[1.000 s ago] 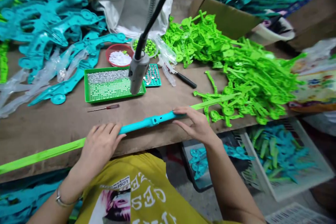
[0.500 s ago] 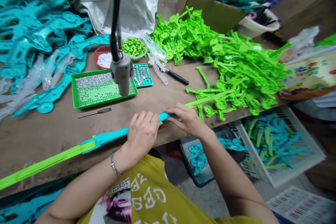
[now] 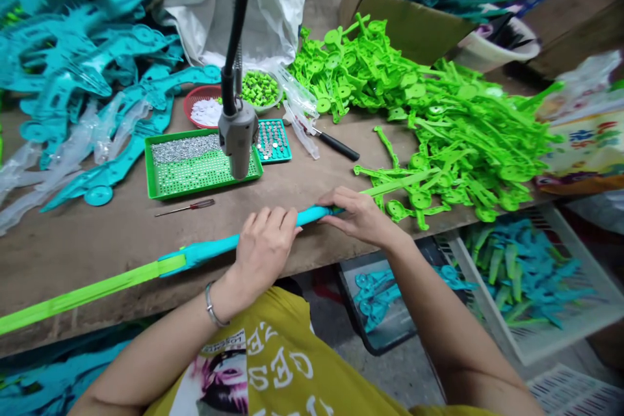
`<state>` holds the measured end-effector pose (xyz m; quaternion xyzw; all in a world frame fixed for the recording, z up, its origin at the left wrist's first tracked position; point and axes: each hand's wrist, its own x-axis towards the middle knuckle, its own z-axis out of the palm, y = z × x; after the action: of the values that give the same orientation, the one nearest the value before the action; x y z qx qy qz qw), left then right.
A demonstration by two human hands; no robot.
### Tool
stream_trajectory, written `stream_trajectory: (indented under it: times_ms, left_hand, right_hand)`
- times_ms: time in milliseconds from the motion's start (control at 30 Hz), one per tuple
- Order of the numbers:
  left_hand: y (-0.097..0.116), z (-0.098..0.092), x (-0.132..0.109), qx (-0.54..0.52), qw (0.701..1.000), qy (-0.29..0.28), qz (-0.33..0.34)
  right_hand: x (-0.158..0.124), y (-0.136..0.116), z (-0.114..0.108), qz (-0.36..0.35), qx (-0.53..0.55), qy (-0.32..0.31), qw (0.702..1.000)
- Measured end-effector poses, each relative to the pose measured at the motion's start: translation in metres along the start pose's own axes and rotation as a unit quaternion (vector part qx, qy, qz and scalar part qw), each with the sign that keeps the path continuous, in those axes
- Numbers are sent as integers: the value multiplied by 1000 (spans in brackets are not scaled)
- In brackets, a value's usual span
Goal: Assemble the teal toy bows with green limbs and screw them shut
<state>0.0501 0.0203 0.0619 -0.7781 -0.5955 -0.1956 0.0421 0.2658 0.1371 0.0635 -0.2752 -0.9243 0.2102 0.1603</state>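
A long moulded plastic strip (image 3: 244, 244) lies across the front of the wooden counter (image 3: 82, 266), held by both hands. Its long axis runs from the lower left of the view up to the right. The lime-green end leaves the frame at the left, the middle length is turquoise, and a thin lime-green end reaches in among the parts on the right.

The left hand (image 3: 266, 250) sits palm down on the turquoise length, its fingers (image 3: 275, 224) closed over the top of it, with a metal bangle (image 3: 210, 305) on the wrist. The right hand (image 3: 358, 216) is further along, its fingers (image 3: 336, 198) and thumb closed around the strip where the turquoise meets the thin green part. Both forearms angle in from the person's yellow T-shirt (image 3: 273, 364).

Beyond the hands, a green tray of small metal studs (image 3: 155, 172) and a small teal tray of studs (image 3: 273, 140) stand beside a grey nozzle (image 3: 238, 140) hanging from a black arm. A small screwdriver (image 3: 185, 208) lies just in front of the green tray. To the right is a heap of lime-green moulded parts (image 3: 468, 130), and to the left a pile of turquoise moulded parts (image 3: 88, 52).
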Motion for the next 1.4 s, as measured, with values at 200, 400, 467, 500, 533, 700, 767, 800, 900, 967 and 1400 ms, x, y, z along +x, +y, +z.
stream_trajectory:
  times_ms: [200, 400, 467, 500, 533, 700, 767, 800, 900, 967, 1400]
  left_hand:
    - [2, -1, -4, -20, 999, -38, -21]
    - [-48, -58, -54, 84, 991, -88, -52]
    - [-75, -87, -83, 147, 975, -131, -106]
    - [-88, -99, -96, 175, 964, -146, -136]
    - [-99, -109, -107, 194, 955, -163, -153]
    - [-127, -117, -123, 193, 947, -231, -114]
    - [-125, -110, -121, 183, 952, -224, -104]
    - [-124, -107, -120, 180, 954, -217, -101]
    - [-123, -100, -120, 174, 961, -200, -83]
    - [-126, -98, -123, 176, 965, -189, -58]
    - [-154, -100, -124, 190, 968, -156, 56]
  right_hand:
    - [1, 6, 7, -28, 43, 26, 998]
    - [5, 10, 10, -31, 4, 57, 998]
    - [12, -1, 8, -15, -28, 38, 999]
    - [17, -12, 8, -15, -43, 31, 998]
    - [23, -26, 10, -21, -52, 29, 998]
    - [63, -128, 60, -142, 16, 69, 987]
    - [78, -161, 93, -138, 23, 48, 989]
    - [85, -172, 108, -132, 12, 36, 990]
    - [97, -186, 138, -114, -61, 42, 991]
    - [100, -185, 145, -115, -85, 58, 988]
    - [104, -185, 141, -116, -80, 46, 989]
